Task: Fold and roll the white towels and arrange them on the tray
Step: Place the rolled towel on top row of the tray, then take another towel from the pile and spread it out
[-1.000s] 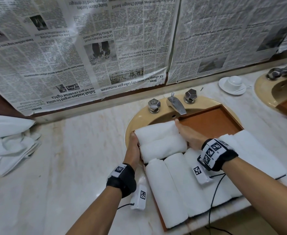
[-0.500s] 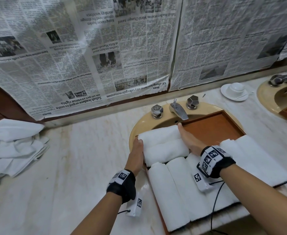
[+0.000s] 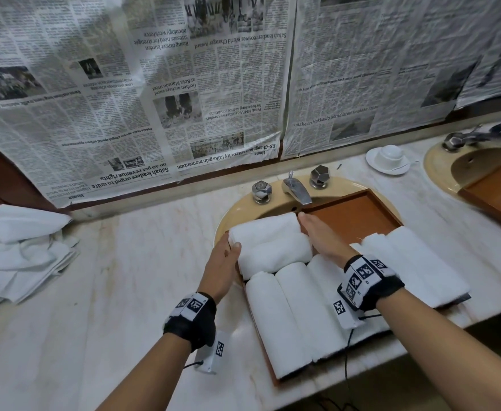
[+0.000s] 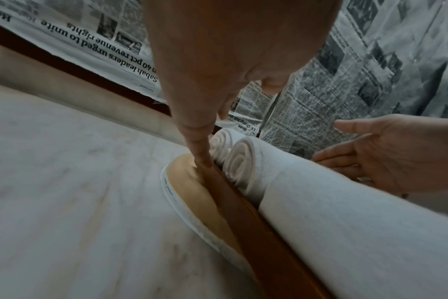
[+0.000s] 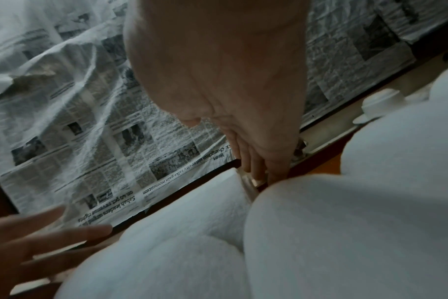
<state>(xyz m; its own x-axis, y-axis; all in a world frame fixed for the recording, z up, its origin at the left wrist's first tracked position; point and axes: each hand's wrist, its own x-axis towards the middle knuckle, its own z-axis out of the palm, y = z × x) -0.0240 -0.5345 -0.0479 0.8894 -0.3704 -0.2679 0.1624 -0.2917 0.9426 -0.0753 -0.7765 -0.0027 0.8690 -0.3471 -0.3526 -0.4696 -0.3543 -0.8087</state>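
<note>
Two rolled white terry towels point(image 3: 268, 243) are seen lying crosswise at the far left corner of the brown rectangular wooden tray point(image 3: 353, 213), which is set over the beige oval washbasin point(image 3: 237, 209). They are flanked by both hands: the left hand point(image 3: 224, 261) is laid flat against their left ends, fingers straight, nothing gripped; the right hand point(image 3: 320, 235) is held flat along their right ends, fingers extended, likewise grasping nothing. Whether the right palm actually touches the cloth cannot be told from the head view. The spiral roll ends point(image 4: 239, 161) are shown only by the left wrist camera, with one fingertip point(image 4: 201, 153) resting at the tray's rim. In the right wrist view much of the frame is filled by blurred towel bulk point(image 5: 345, 232). Nearer the person, further white rolled towels point(image 3: 290, 315) are laid lengthwise in the tray, and a broader folded white towel point(image 3: 415, 262) is spread over its right edge. Behind the basin a chrome tap with two faceted knobs point(image 3: 295, 191) is noted. On the pale marble counter point(image 3: 110, 292), a heap of loose white towels point(image 3: 15, 250) lies far left and an upturned white cup on a saucer point(image 3: 388, 158) far right. Newspaper sheets point(image 3: 184, 84) are hung over the wall.
</note>
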